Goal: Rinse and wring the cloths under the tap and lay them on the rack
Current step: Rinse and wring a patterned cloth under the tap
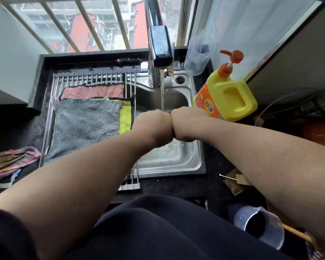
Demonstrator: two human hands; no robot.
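Water (162, 94) runs from the chrome tap (159, 47) into the steel sink (169, 158). My left hand (154, 126) and my right hand (186, 124) are pressed side by side just under the stream, over the basin. Their fingers point down out of sight, so I cannot tell whether they hold a cloth. On the roll-up metal rack (86, 77), left of the basin, lie three cloths. A grey cloth (84, 124) is spread flat on top of a yellow-green cloth (125, 117), and a salmon cloth (94, 91) lies behind them.
A yellow detergent bottle (227, 98) with an orange pump stands on the sink's right rim, a clear plastic cup (201, 55) behind it. A patterned pink cloth (9, 160) lies on the dark counter at far left. Another cup (259, 226) sits low at the right.
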